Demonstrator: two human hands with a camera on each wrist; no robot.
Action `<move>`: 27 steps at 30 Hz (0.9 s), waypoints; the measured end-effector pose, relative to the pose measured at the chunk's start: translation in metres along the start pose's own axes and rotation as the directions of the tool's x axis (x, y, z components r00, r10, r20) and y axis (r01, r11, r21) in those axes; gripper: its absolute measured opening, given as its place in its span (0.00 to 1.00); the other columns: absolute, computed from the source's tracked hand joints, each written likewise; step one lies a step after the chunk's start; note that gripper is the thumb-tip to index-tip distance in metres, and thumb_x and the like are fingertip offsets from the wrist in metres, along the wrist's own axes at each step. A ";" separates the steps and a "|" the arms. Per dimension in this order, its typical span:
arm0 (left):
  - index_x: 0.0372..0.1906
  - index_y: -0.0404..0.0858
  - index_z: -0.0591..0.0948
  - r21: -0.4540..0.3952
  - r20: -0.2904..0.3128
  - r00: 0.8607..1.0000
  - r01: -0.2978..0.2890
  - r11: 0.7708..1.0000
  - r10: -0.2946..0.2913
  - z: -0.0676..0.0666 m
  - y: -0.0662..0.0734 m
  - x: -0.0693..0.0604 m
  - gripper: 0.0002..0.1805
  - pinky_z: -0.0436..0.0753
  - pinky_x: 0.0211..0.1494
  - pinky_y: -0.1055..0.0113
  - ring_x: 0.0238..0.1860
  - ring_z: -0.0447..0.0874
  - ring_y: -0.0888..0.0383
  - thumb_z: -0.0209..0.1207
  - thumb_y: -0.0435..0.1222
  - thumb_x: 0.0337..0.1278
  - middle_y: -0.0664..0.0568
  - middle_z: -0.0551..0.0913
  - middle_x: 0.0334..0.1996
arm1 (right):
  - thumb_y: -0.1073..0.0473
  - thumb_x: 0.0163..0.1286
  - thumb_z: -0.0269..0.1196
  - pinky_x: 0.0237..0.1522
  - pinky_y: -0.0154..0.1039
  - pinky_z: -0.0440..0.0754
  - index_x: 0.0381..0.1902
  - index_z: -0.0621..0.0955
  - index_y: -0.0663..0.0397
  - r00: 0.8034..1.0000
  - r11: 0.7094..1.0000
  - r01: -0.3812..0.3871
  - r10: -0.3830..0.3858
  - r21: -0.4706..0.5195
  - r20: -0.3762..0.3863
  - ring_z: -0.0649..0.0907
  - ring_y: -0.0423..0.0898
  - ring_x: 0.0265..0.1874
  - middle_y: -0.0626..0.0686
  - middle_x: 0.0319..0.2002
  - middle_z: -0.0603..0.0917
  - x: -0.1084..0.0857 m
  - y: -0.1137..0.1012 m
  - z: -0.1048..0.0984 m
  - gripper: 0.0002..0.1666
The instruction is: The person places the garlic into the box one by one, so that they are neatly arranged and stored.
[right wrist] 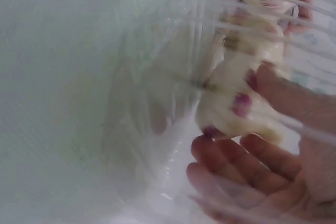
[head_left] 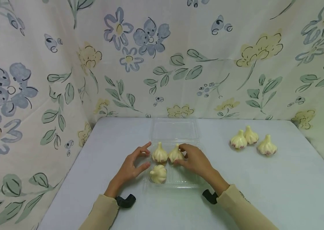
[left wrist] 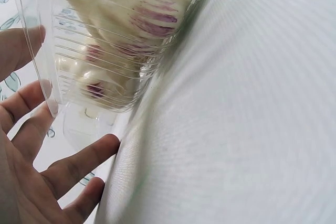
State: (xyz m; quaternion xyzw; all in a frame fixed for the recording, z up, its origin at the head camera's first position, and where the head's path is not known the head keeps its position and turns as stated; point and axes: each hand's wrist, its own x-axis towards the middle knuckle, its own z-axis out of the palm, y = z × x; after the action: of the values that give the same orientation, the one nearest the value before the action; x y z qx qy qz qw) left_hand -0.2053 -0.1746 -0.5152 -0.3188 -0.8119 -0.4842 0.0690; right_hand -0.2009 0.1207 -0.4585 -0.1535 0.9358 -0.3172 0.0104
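A clear plastic box (head_left: 179, 183) with its lid folded back holds three garlic bulbs. My right hand (head_left: 195, 159) grips the back right bulb (head_left: 175, 154) between thumb and fingers; the right wrist view shows this bulb (right wrist: 236, 87) against the fingertips of the hand (right wrist: 262, 177). Beside it stands the back left bulb (head_left: 159, 154), and the front left bulb (head_left: 158, 174) lies on its side. My left hand (head_left: 133, 164) is at the box's left edge, fingers spread; in the left wrist view the hand (left wrist: 47, 156) is by the clear wall, holding no bulb.
Three more garlic bulbs lie on the right of the white table (head_left: 236, 185): one at the left (head_left: 238, 140), one behind (head_left: 251, 135) and one at the right (head_left: 267, 146). The transparent lid (head_left: 174, 130) reaches toward the floral curtain (head_left: 162, 83) behind the table.
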 end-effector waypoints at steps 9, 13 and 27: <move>0.57 0.37 0.75 0.003 0.003 1.000 0.025 1.000 -0.025 0.000 0.003 0.000 0.18 0.72 0.69 0.37 0.57 0.86 0.48 0.64 0.35 0.65 0.50 0.66 0.78 | 0.48 0.60 0.76 0.44 0.46 0.85 0.61 0.80 0.56 1.000 1.000 -0.002 0.002 -0.022 0.000 0.87 0.51 0.43 0.56 0.54 0.87 -0.004 0.000 -0.004 0.34; 0.56 0.38 0.75 0.005 0.002 1.000 0.030 1.000 -0.030 0.000 0.004 0.000 0.18 0.73 0.68 0.38 0.57 0.86 0.48 0.64 0.35 0.65 0.50 0.67 0.78 | 0.47 0.61 0.76 0.44 0.47 0.85 0.62 0.80 0.57 1.000 0.999 -0.002 0.002 -0.033 -0.004 0.87 0.51 0.44 0.56 0.54 0.87 -0.006 0.001 -0.007 0.35; 0.55 0.39 0.76 -0.018 -0.003 1.000 0.028 0.999 -0.028 -0.001 0.007 0.001 0.18 0.72 0.68 0.35 0.57 0.86 0.45 0.66 0.32 0.62 0.48 0.67 0.77 | 0.50 0.61 0.76 0.46 0.49 0.86 0.61 0.80 0.56 0.983 0.988 0.140 -0.131 0.060 -0.126 0.88 0.53 0.44 0.58 0.53 0.87 -0.017 0.014 -0.021 0.34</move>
State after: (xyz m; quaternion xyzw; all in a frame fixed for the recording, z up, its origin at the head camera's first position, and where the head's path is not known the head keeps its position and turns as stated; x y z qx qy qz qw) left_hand -0.2026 -0.1729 -0.5092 -0.3072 -0.8118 -0.4929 0.0605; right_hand -0.1914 0.1484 -0.4515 -0.1968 0.9106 -0.3581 -0.0628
